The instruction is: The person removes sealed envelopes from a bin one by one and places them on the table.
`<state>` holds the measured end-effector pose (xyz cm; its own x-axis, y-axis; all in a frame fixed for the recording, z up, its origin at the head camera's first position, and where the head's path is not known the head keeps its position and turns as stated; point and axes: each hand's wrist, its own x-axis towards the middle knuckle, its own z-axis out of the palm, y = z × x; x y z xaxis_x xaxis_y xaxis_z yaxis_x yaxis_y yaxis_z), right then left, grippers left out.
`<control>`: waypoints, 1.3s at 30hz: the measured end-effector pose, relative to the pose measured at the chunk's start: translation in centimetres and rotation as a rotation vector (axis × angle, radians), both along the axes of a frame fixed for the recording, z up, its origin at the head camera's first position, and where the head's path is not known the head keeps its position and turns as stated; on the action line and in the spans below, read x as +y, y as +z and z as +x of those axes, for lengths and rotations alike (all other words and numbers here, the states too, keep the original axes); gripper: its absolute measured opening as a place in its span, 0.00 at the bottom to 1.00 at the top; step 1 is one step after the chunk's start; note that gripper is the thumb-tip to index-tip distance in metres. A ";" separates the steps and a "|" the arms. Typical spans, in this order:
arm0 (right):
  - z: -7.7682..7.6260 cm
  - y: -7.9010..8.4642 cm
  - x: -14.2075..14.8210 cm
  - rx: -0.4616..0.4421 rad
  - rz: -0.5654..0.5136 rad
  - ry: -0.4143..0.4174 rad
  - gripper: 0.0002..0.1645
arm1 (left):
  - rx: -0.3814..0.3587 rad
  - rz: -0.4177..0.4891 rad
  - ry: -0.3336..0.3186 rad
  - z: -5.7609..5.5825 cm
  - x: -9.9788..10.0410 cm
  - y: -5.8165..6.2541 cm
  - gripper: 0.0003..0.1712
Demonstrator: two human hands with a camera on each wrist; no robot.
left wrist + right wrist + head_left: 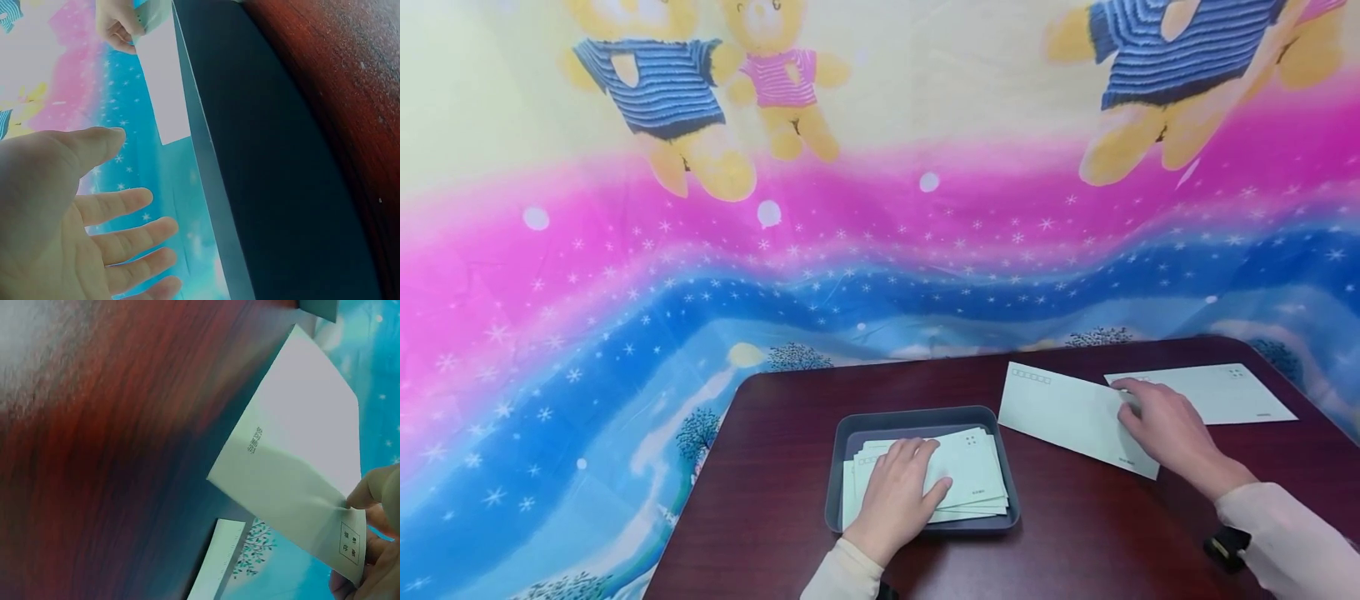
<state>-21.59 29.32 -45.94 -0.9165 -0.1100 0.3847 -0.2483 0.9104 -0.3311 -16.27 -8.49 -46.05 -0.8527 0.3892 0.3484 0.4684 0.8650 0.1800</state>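
Observation:
Over a dark grey tray (pixel 962 527) in the head view, my left hand (pixel 902 492) hovers or rests above a stack of pale envelopes (pixel 973 475); whether it touches them is unclear. Its fingers are spread and fairly straight in the left wrist view, with nothing held. To the right, my right hand (pixel 1172 429) pinches one pale envelope (pixel 1067 417) near its right end, between thumb and fingers. That envelope looks lifted and slightly bent in the right wrist view. Just behind the right hand, another envelope (pixel 1232 396) lies on the table.
The dark reddish-brown table (pixel 760 500) has a rounded far left corner. Directly behind it hangs a colourful cloth (pixel 850 217) printed with bears and snowflakes. A black band (pixel 1227 548) is on the right wrist.

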 end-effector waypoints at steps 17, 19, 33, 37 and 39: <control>-2.7 -1.3 0.4 0.016 0.127 0.009 0.22 | 0.002 0.001 -0.011 -0.8 0.3 -0.6 0.28; -2.9 -1.5 0.3 0.011 0.128 0.007 0.22 | 0.002 -0.003 -0.009 -0.8 0.3 -0.6 0.28; -4.4 -3.6 -0.5 -0.010 0.148 0.002 0.27 | 0.009 0.004 0.001 -0.8 0.1 -0.9 0.28; -4.8 -4.0 -0.6 -0.011 0.163 -0.003 0.27 | 0.003 0.003 0.002 -0.9 0.0 -0.9 0.28; -5.0 -4.2 -0.6 -0.015 0.169 -0.004 0.27 | 0.004 0.002 0.002 -0.9 0.0 -0.9 0.28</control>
<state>-26.58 28.74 -50.17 -0.9224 -0.1685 0.3475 -0.2409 0.9543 -0.1766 -17.15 -8.50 -46.96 -0.8522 0.3870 0.3521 0.4674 0.8656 0.1796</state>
